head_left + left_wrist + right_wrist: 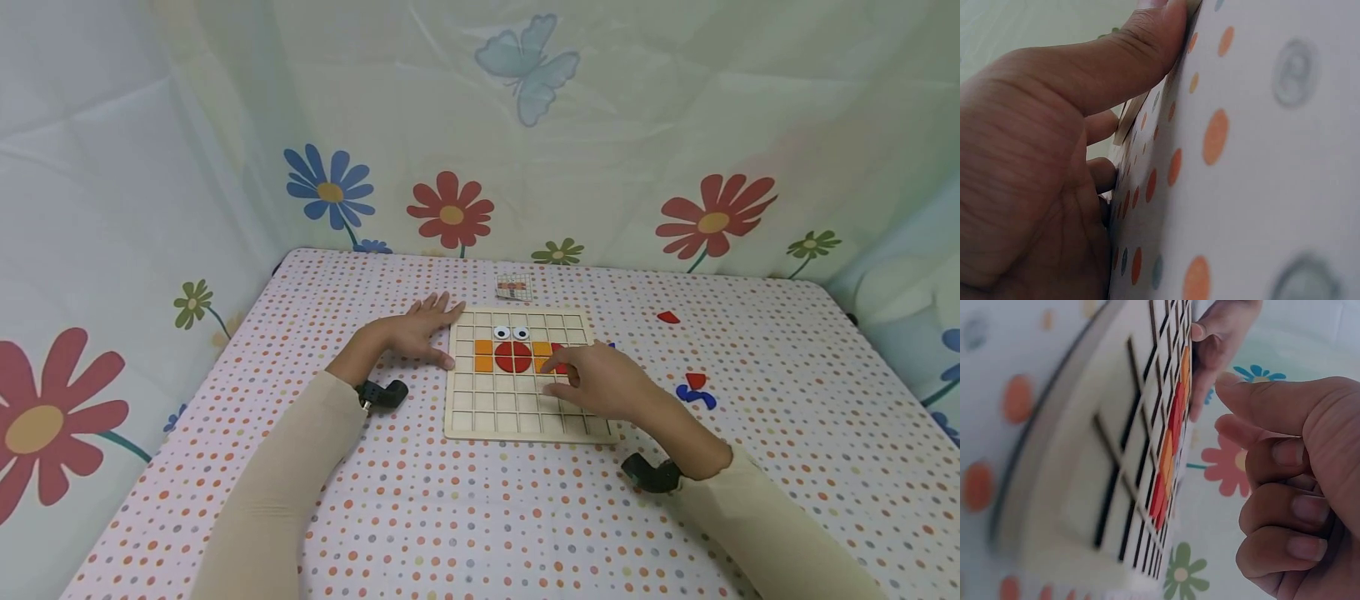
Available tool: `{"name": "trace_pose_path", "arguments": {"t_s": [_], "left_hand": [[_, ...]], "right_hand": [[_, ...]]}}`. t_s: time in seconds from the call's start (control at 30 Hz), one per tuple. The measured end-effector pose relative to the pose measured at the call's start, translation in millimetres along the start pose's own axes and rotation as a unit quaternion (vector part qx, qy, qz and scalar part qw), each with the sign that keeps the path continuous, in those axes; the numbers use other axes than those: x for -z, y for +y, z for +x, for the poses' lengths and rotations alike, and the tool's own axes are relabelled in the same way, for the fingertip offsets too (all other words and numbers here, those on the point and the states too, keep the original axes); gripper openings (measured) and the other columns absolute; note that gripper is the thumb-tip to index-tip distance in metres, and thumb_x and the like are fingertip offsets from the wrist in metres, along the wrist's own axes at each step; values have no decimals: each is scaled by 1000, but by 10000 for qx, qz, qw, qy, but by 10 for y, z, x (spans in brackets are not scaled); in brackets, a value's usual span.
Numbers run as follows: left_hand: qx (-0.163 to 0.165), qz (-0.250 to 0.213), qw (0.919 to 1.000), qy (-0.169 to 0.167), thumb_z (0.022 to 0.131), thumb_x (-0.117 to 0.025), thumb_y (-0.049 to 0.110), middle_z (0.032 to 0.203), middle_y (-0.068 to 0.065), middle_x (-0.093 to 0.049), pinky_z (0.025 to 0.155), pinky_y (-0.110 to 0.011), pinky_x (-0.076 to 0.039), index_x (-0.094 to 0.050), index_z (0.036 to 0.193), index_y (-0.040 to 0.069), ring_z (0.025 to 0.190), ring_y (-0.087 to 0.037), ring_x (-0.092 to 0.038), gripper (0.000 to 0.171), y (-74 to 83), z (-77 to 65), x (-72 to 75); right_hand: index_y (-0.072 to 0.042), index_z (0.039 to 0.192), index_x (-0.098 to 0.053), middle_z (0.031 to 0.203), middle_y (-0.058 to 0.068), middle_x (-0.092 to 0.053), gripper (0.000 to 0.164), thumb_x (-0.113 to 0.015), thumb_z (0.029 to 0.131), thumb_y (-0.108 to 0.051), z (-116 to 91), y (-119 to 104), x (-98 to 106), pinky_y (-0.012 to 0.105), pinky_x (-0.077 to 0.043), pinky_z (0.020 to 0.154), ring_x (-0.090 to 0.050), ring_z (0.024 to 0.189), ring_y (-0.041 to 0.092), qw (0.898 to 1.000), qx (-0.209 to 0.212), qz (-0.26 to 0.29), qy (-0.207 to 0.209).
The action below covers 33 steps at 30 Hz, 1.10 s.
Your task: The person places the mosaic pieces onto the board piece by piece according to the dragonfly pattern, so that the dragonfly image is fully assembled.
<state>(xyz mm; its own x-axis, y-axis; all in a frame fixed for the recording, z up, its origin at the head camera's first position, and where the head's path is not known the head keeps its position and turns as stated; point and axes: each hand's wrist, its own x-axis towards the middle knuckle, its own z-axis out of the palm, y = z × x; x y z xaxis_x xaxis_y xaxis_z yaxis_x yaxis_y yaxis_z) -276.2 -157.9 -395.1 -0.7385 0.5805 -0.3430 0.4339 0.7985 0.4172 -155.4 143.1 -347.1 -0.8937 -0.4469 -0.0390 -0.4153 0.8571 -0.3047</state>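
A wooden grid board (495, 417) lies on the table. On it, a red circle of quarter pieces (513, 357) sits between orange square tiles (483, 356) on both sides. Two googly eye pieces (512, 332) are above the circle. My left hand (423, 332) rests at the board's left edge, fingers spread and thumb near the rim. Over the board's right part hovers my right hand (600, 379), index finger and thumb apart, the other fingers curled in the right wrist view. No piece shows between its fingers. Red pieces (1159, 501) beside the right orange tiles are partly hidden by this hand in the head view.
A small pattern card (513, 287) lies behind the board. To the right are a red piece (668, 317), another red piece (696, 381) and blue curved pieces (697, 396). Some blue shows behind the right hand. A flowered curtain (600, 167) borders the dotted table.
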Motion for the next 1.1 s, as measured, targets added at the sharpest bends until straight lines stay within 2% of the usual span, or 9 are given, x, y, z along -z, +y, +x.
{"name": "trace_pose_path", "arguments": {"t_s": [0.17,0.4,0.53,0.73,0.83,0.93,1.03,1.1], "left_hand": [[2,22,10000,-2,84,-71,54,166,-9,13,125,-47,9,-1,160,24,153,-28,17,107,0,2,6],[-10,4,10000,0,84,-71,53,166,-10,13,125,-48,9,-1,160,23,153,-28,17,107,20,-7,17],[11,39,10000,-7,85,-71,53,166,-10,13,125,-48,9,-1,160,23,153,-28,17,107,22,-9,13],[-22,32,10000,-27,85,-70,54,166,-10,13,125,-48,9,-1,160,23,153,-28,17,107,9,-12,13],[-76,4,10000,-54,85,-70,54,166,-10,13,124,-48,10,-1,160,23,153,-28,18,107,0,-13,13],[-105,16,9999,-54,85,-70,55,166,-10,13,125,-48,10,-1,160,23,153,-29,18,107,-8,-7,11],[-86,16,10000,-44,85,-70,54,166,-10,13,125,-48,9,-1,160,23,153,-28,17,107,-9,-3,7],[-88,21,9999,-43,85,-69,55,166,-10,13,125,-48,9,-1,160,23,153,-28,17,107,-1,-3,6]], "right_hand": [[-13,109,-74,59,-5,-47,26,-73,89,-31,-96,123,-3,24,-28,48,-38,52,10,9996,-120,92,219],[-9,112,-71,59,-2,-48,28,-70,91,-27,-118,380,126,24,-29,46,-39,50,12,9975,-454,127,533],[-4,115,-69,62,2,-50,31,-69,92,-25,-74,648,230,26,-32,45,-41,52,15,9942,-816,224,659],[2,124,-63,74,11,-55,39,-65,93,-23,3,1231,340,30,-36,46,-46,56,19,9861,-1452,294,756],[2,128,-59,90,20,-58,41,-64,94,-20,30,1519,367,33,-42,51,-50,67,25,9805,-1827,151,705],[1,131,-55,108,29,-58,41,-61,95,-16,47,1738,401,44,-50,63,-55,84,37,9763,-2080,22,590],[0,135,-52,117,34,-55,41,-56,96,-12,71,1911,434,54,-51,75,-54,98,46,9779,-2064,-81,316],[-1,137,-51,119,35,-54,41,-53,97,-10,92,2009,452,57,-51,79,-54,101,47,9806,-1957,-106,103]]}}
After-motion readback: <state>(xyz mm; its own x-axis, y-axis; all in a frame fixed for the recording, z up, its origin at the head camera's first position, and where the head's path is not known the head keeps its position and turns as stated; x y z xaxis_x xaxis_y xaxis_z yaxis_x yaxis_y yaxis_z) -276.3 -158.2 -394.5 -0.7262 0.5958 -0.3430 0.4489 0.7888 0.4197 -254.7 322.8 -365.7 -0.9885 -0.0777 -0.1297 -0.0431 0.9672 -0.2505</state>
